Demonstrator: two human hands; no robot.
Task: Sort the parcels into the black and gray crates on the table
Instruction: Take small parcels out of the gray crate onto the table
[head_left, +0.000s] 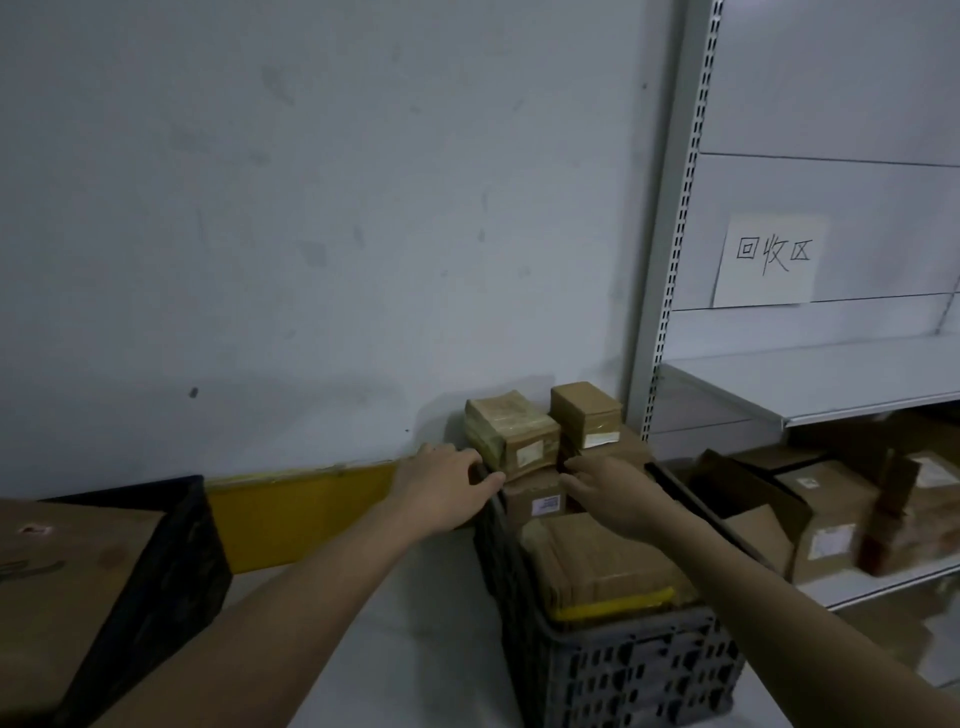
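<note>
Gray crate (613, 670), holey plastic, on desk (415, 649), full of brown boxy cardboard parcels (597, 571). Left hand (447, 486) fingers straight, on far rim. Right hand (613, 493) fingers loose, touching parcels. Black crate (156, 561) far left.

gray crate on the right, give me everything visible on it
The gray crate is a perforated plastic bin with a lattice-pattern wall, standing upright on the table's right side beside the metal shelving. It is packed above its rim with brown cardboard parcels, two small boxes stacked highest at the back. The left hand rests at its far left rim; the right hand reaches over the parcels.
</note>
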